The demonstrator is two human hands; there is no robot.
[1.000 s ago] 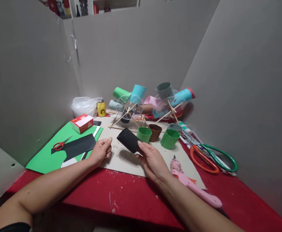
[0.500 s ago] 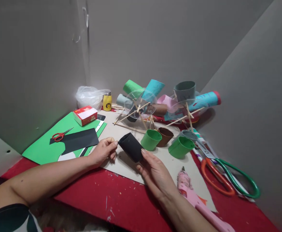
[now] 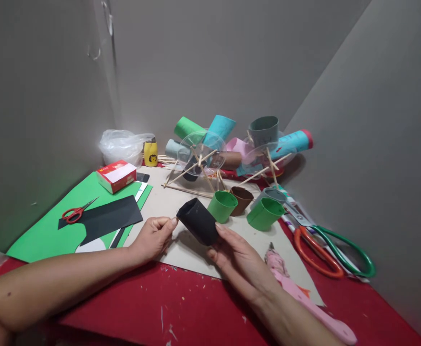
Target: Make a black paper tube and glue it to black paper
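A black paper tube (image 3: 197,222) is tilted above the grey cardboard sheet (image 3: 181,258), its open end facing up and left. My right hand (image 3: 237,250) grips its lower right end between thumb and fingers. With thumb and forefinger pinched together, my left hand (image 3: 156,235) is at the rim on the tube's upper left. Just behind the tube stand short paper rings: a green ring (image 3: 222,207), a brown ring (image 3: 242,201), a grey ring (image 3: 271,194) and another green ring (image 3: 265,214). A pink glue gun (image 3: 300,295) lies beside my right forearm.
Left are green sheets (image 3: 37,230), black paper (image 3: 111,217), small red scissors (image 3: 74,214) and a red box (image 3: 117,176). Behind stands a stick-and-plastic-disc wheel (image 3: 200,161) carrying coloured tubes. Large scissors (image 3: 320,240) lie right. Grey walls (image 3: 210,62) enclose the red table (image 3: 124,307).
The view has shifted slightly, so the table items appear farther left. Both hands stay at the black tube, which keeps nearly the same tilt.
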